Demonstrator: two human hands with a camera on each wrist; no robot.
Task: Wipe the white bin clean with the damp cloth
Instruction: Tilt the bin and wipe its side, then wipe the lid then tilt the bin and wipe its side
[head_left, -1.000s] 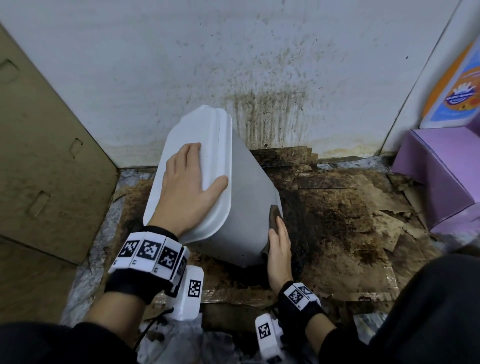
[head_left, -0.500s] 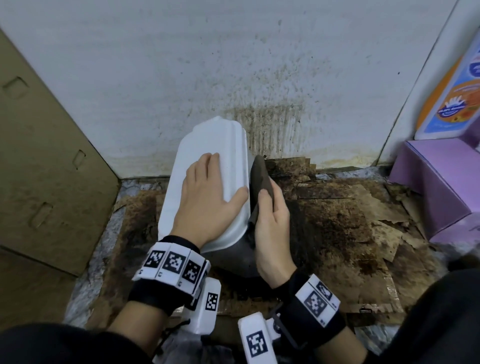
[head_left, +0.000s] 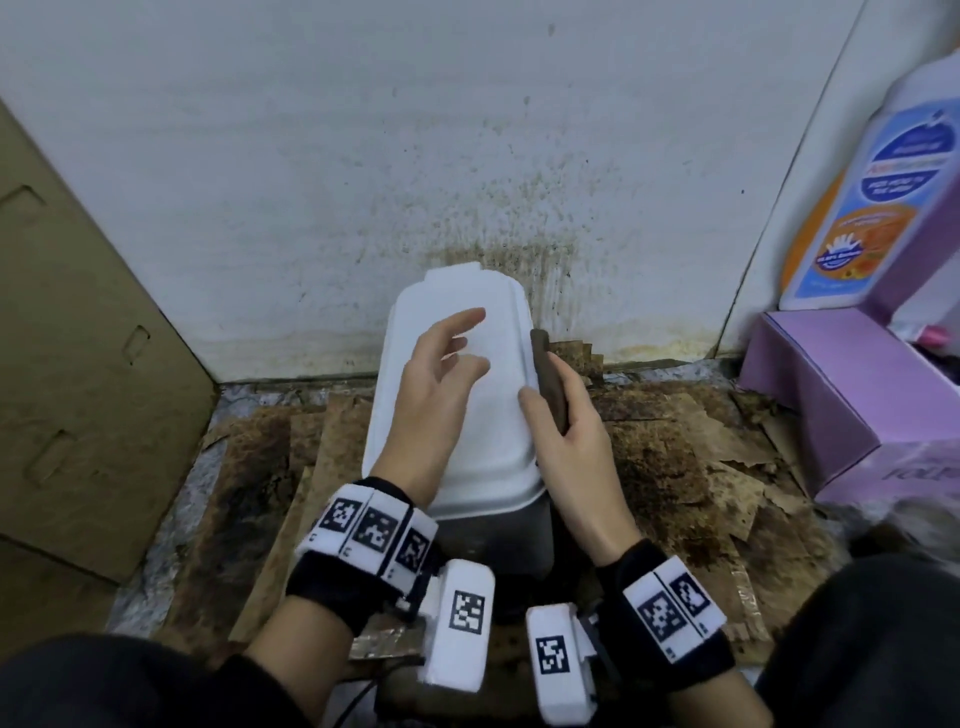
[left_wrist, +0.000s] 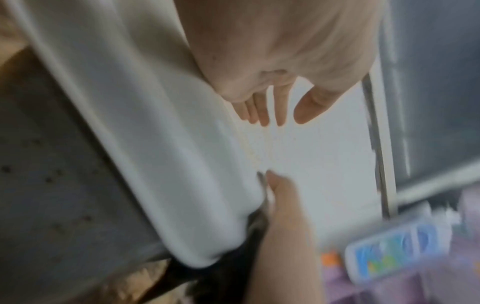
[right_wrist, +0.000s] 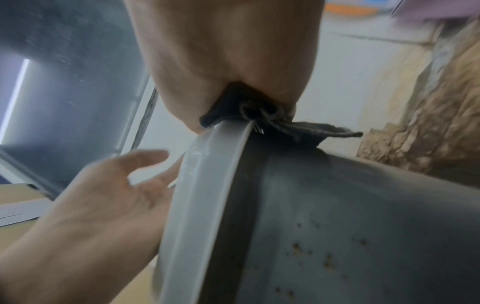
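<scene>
The white bin (head_left: 498, 415) stands against the stained wall with its flat lid on top; its grey side (right_wrist: 363, 226) carries brown specks. My right hand (head_left: 566, 415) grips a dark damp cloth (head_left: 548, 374) and presses it along the lid's right rim (right_wrist: 215, 164). The cloth (right_wrist: 259, 115) bunches under the palm in the right wrist view. My left hand (head_left: 447, 374) hovers just above the lid (left_wrist: 298, 164), fingers spread and loosely bent, holding nothing. In the left wrist view the right thumb (left_wrist: 280, 185) lies on the lid's edge.
Stained, torn cardboard (head_left: 675, 457) covers the floor around the bin. A brown cardboard sheet (head_left: 78, 364) leans at the left. A purple box (head_left: 857, 405) and a large detergent bottle (head_left: 872, 197) stand at the right. The wall (head_left: 467, 156) behind is spattered brown.
The bin has gone from tilted to upright. My right hand with the cloth rose from the bin's lower side to the lid's right rim. The left hand lifted off the lid.
</scene>
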